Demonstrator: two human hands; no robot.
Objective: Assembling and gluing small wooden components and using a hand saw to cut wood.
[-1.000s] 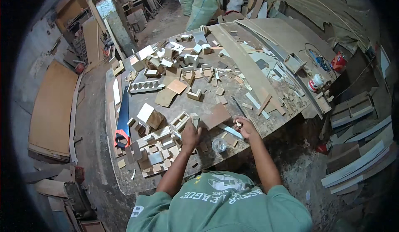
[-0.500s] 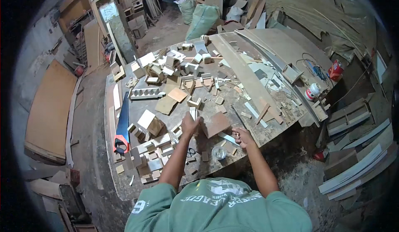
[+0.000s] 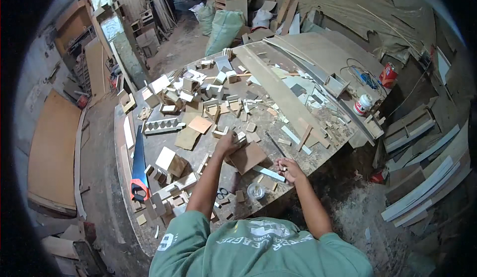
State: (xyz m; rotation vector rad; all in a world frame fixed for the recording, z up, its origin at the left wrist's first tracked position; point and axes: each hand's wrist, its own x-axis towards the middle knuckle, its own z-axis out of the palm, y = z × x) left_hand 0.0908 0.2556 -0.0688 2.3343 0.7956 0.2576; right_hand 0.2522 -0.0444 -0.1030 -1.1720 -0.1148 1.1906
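My left hand point(image 3: 228, 144) is closed, its fingers curled around a small light wooden piece point(image 3: 241, 138); the hand hides most of that piece. Just past it sits a small wooden box-like part point(image 3: 217, 132). A square brown board point(image 3: 248, 157) lies by the left hand's fingers, on the side toward my right hand. My right hand point(image 3: 293, 170) has its fingers pinched together near the bench's front edge, and what they hold is too small to name. Close to it are a pale strip point(image 3: 269, 173), a thin dark rod point(image 3: 275, 144) and a clear round tub point(image 3: 256, 191).
The workbench point(image 3: 198, 150) is strewn with wood offcuts and small wooden boxes. A handsaw point(image 3: 139, 162) with a red handle lies at the left. Long boards point(image 3: 283, 95) cross the right side, near a white bottle point(image 3: 362, 104) and a red can point(image 3: 388, 75).
The view has shifted, so the bench sits further left and lower. My left hand has turned over its wooden piece, which pointed away from me before. My right hand stays near the pale strip.
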